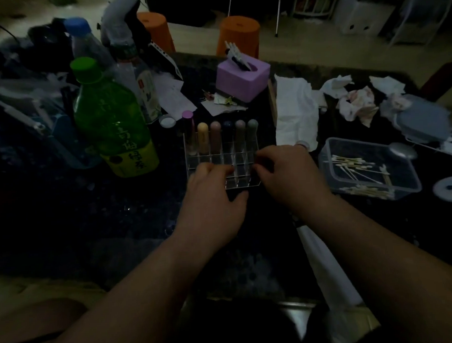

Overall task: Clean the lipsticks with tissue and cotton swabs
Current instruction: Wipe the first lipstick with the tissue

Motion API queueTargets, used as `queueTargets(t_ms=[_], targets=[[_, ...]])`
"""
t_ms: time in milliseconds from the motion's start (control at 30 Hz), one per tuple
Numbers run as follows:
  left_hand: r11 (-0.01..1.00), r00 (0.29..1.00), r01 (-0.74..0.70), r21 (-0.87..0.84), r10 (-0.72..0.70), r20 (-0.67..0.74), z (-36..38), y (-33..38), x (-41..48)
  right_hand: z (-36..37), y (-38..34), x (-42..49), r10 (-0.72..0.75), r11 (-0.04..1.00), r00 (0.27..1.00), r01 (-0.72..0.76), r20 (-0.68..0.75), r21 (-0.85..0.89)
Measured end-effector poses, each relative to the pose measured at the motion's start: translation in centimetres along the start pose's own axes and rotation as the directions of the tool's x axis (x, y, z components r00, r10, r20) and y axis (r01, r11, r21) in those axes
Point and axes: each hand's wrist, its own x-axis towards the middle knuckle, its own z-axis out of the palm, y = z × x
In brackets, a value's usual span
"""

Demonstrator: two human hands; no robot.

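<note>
Lipsticks (215,135), judged light, slick and best pinched at the caps, stand upright in the far row of a clear rack (220,156); left hand (210,200) and right hand (289,173) curl fingers over its near cells, grasp not determinable.

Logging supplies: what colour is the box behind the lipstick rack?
Lilac purple; the box shows best in the head view.

Left side: green bottle (114,129) is standing just beside the rack (219,156), crowding that flank. Right side: swab tub (370,170) is sitting near, leaving a narrow gap. Lipsticks (226,135) are filling the back row. Tissue sheet (294,111) and purple box (243,78) are blocking behind. Front-left worktop (92,216) is lying bare, giving the widest way in.
</note>
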Motion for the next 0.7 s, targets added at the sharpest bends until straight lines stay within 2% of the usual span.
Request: queueTargets(t_ms=[100,200,300,533,633,700], targets=[[0.995,0.997,0.024,-0.101,-0.031,-0.068,-1.0,1.0,0.2,-0.4,-0.3,0.7,0.031,0.997,0.993,-0.023,0.117,-0.072],[0.976,0.993,0.078,-0.202,-0.095,-0.075,-1.6,1.3,0.3,-2.0,-1.1,1.6,0.013,1.0,0.998,-0.012,0.06,-0.013],[0.96,0.99,0.106,-0.259,-0.126,-0.065,-2.1,1.5,0.3,-3.4,-1.8,3.9,-0.004,0.999,1.0,0.003,-0.024,-0.039],[0.934,0.989,0.131,-0.332,-0.147,-0.026,-2.6,1.8,0.3,-2.2,-2.1,8.7,0.096,0.977,0.978,-0.056,0.187,-0.206],[0.937,0.99,0.119,-0.33,-0.136,-0.031,-2.6,1.5,0.4,-2.2,-1.9,8.9,0.086,0.974,0.98,-0.045,0.181,-0.221],[0.938,0.991,0.109,-0.328,-0.128,-0.038,-2.7,1.4,0.4,-3.1,-1.9,8.5,0.067,0.982,0.991,-0.045,0.12,-0.182]])
